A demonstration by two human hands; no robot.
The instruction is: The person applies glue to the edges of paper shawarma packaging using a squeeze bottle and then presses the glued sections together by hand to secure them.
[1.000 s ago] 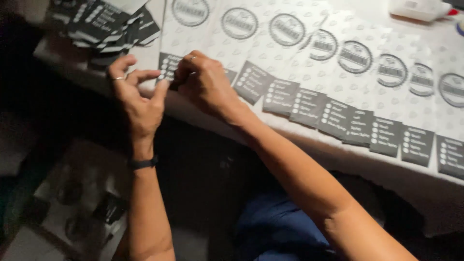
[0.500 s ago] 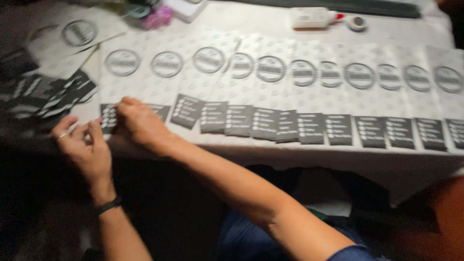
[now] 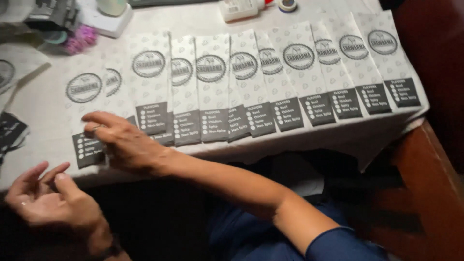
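Observation:
Several white paper sleeves (image 3: 246, 72), each printed with a round dark emblem and a dark panel at its lower end, lie overlapped in a row along the table's near edge. My right hand (image 3: 121, 140) lies flat on the leftmost sleeve (image 3: 84, 104), fingers spread over its dark panel. Below the table edge at lower left my left hand (image 3: 48, 198) is held palm up, fingers loosely curled, holding nothing, with a ring on one finger.
A white tablecloth (image 3: 43, 116) covers the table. At the far edge stand a white bottle on its side (image 3: 241, 7), a tape roll (image 3: 288, 5), a white box (image 3: 108, 21) and a purple thing (image 3: 79, 38). More printed sleeves (image 3: 9, 130) lie at left. A brown wooden edge (image 3: 425, 188) is at right.
The view swung right, showing the whole row. My right hand went from pinching a sleeve with the left to pressing flat on it. My left hand drew back below the table edge.

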